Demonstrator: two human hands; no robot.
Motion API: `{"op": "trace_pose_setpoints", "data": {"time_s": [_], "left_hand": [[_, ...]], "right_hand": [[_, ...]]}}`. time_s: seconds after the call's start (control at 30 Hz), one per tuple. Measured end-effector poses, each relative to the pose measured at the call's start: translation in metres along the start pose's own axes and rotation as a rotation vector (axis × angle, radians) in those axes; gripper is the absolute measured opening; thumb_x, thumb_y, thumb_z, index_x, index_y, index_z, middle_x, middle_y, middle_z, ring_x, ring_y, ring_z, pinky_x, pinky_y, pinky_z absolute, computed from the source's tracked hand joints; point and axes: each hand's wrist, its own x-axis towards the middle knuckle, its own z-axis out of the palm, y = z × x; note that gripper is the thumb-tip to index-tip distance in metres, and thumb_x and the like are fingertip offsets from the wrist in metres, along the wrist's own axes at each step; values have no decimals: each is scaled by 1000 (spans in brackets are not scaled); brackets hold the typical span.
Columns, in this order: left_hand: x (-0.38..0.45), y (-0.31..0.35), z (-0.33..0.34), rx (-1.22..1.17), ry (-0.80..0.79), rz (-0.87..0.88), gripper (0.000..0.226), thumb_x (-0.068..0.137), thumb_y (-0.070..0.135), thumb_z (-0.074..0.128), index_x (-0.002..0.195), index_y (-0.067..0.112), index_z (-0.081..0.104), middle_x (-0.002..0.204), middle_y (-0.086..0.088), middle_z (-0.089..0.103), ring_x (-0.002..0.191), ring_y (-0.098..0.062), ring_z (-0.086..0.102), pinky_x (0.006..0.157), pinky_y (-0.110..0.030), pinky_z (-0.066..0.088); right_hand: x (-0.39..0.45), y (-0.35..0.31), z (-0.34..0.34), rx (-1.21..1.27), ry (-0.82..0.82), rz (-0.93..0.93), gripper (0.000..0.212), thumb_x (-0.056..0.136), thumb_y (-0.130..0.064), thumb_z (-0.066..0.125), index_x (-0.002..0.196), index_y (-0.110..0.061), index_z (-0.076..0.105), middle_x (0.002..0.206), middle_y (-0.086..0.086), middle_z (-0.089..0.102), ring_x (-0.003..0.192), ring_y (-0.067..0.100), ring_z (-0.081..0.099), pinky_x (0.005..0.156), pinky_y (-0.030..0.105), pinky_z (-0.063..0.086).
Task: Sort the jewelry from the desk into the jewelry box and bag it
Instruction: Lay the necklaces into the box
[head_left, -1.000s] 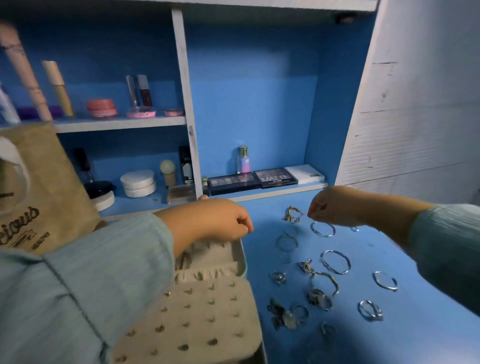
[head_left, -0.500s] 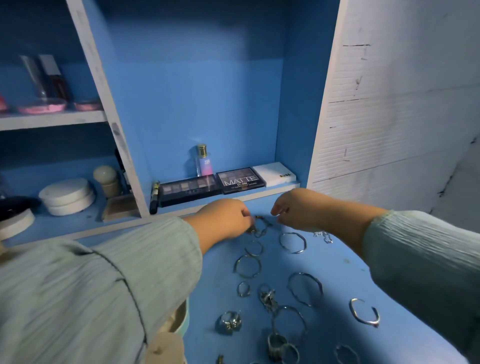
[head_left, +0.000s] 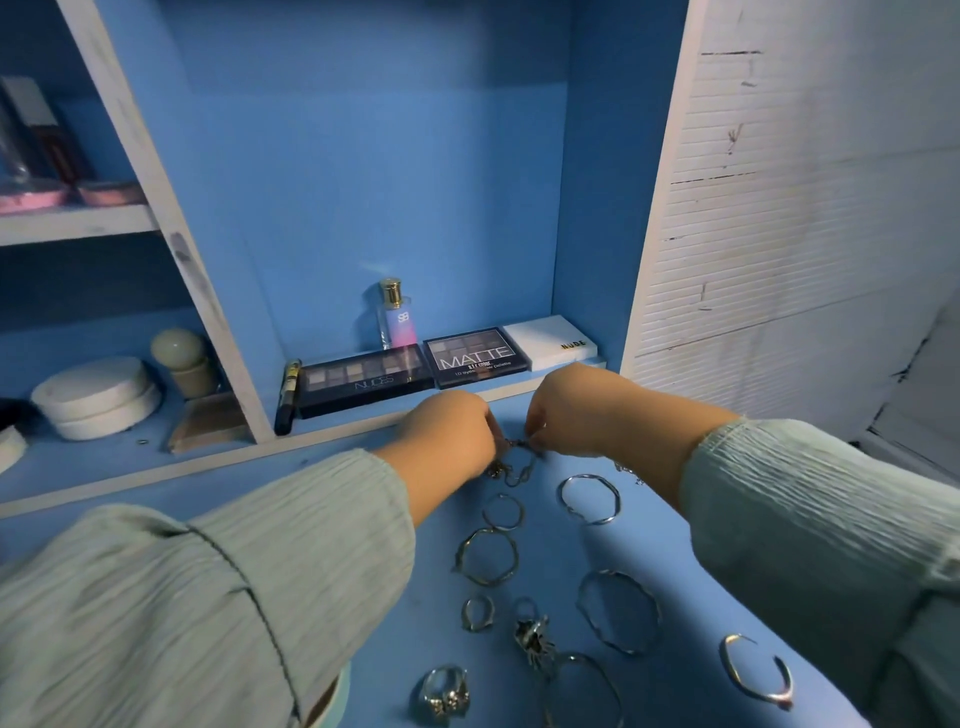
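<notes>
Looks like someone's dressing corner at home, basically a vanity setup. The blue worktop (head_left: 363, 597) backs onto a blue cubby unit with scuffed white dividers (head_left: 171, 249), and the shelves are full of makeup: eyeshadow palettes (head_left: 366, 379) marked NUDES and MATTE, a white box (head_left: 553, 340) marked NUDE, a small perfume bottle (head_left: 395, 314), round white jars (head_left: 96, 395) and lipstick tubes (head_left: 39, 130). Silver rings and bangles (head_left: 589, 499) lie scattered on the worktop, and a worn white wall (head_left: 805, 208) stands to the right.

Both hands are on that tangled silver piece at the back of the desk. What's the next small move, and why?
Probably lift it straight up. The left hand and right hand both pinch the silver chain piece, whose loops still lie on the desk close to a small hoop; dragging might snag it.
</notes>
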Motion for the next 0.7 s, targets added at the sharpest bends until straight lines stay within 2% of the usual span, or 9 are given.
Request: {"op": "trace_pose_setpoints", "data": {"time_s": [0.1,0.23,0.33,0.4,0.53,0.6,0.7], "left_hand": [[-1,-3,0,-56,-6,24,7,91,30,56,90,29,63,109,1,65,99,-20,60,76,-26,46],[-4,-9,-4,-166,-18,40,24,95,34,50,108,22,66,112,-2,64,100,-21,60,80,-27,46],[-8,-11,-9,-295,-25,48,19,95,32,51,102,25,67,108,0,65,97,-18,59,79,-26,46],[-10,-11,-13,-344,-24,58,15,94,28,50,92,28,65,99,0,65,83,-17,57,68,-24,44],[-17,-12,-26,-374,6,83,24,93,25,50,72,25,59,74,4,58,57,-11,47,49,-20,34],[-22,-13,-31,-381,16,106,23,93,29,51,71,26,58,76,4,59,62,-10,49,51,-20,35],[-32,-12,-41,-461,30,121,21,92,28,54,72,26,57,81,2,62,75,-14,54,60,-22,38]], "right_hand": [[-1,-1,-3,-9,7,-8,32,94,-27,49,122,-18,61,121,4,59,109,22,55,89,28,47],[-2,-4,-3,9,1,-16,32,95,-25,44,123,-19,60,122,4,58,107,22,56,89,30,48],[-9,-6,-9,79,-39,-54,35,97,-26,41,129,-23,55,127,2,54,111,23,53,91,30,45],[-15,-5,-11,146,-71,-74,36,96,-28,43,131,-23,52,129,2,53,113,22,51,90,29,42],[-21,-2,-9,486,-9,-12,34,86,-32,62,120,-28,59,119,-2,58,91,14,53,77,23,42],[-24,-3,-10,610,40,14,30,84,-31,66,113,-27,63,111,-3,61,87,16,56,71,23,45],[-33,-7,-23,680,87,25,19,84,-28,67,101,-24,68,103,0,63,91,25,62,73,27,50]]}}
